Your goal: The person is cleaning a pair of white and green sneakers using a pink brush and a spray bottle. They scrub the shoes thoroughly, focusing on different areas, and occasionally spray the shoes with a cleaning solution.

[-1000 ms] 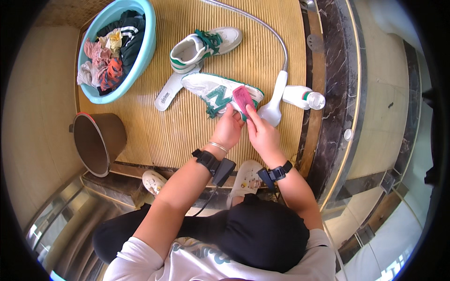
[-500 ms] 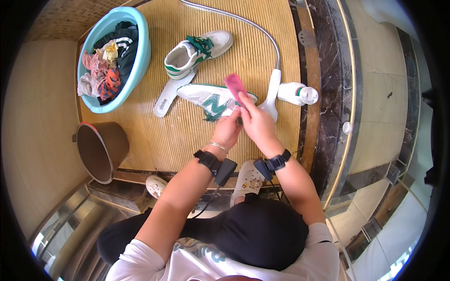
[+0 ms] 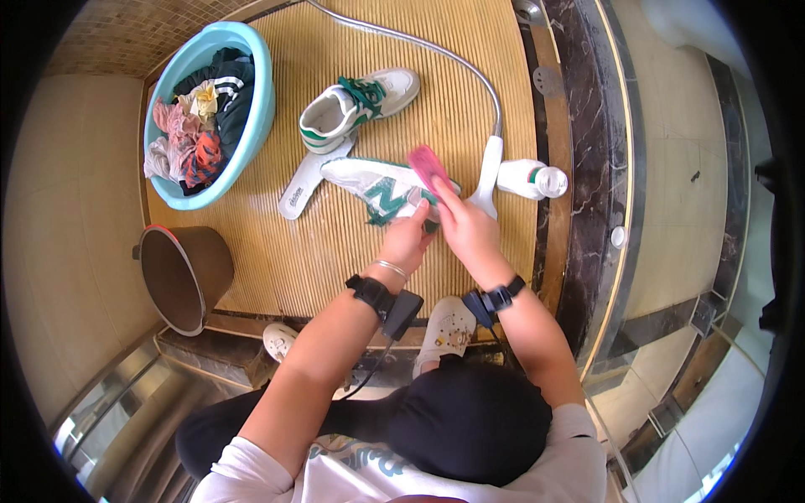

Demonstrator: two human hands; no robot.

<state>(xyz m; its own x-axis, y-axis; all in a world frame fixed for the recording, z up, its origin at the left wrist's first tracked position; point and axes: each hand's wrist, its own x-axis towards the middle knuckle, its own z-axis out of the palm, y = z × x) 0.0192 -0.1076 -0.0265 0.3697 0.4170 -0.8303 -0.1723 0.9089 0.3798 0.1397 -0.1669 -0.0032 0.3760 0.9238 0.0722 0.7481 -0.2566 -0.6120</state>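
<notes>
A white and green sneaker lies on its side on the ribbed tan floor, and my left hand grips its heel end. In my right hand is a pink scrub brush, held against the shoe near the heel; its bristles do not show clearly. A second sneaker with green laces stands just beyond. Partly under that one, a pale insole lies flat. To the right of my right hand rests a white shower head, its metal hose curving away to the far side.
A white bottle stands by the shower head at the dark marble edge. Far left is a light-blue basin of clothes. A brown bucket is tipped nearer me. A small white cap sits on the right ledge.
The brush in my right hand has shifted slightly along the shoe toward me. My left hand keeps its hold. The whole view has moved a little.
</notes>
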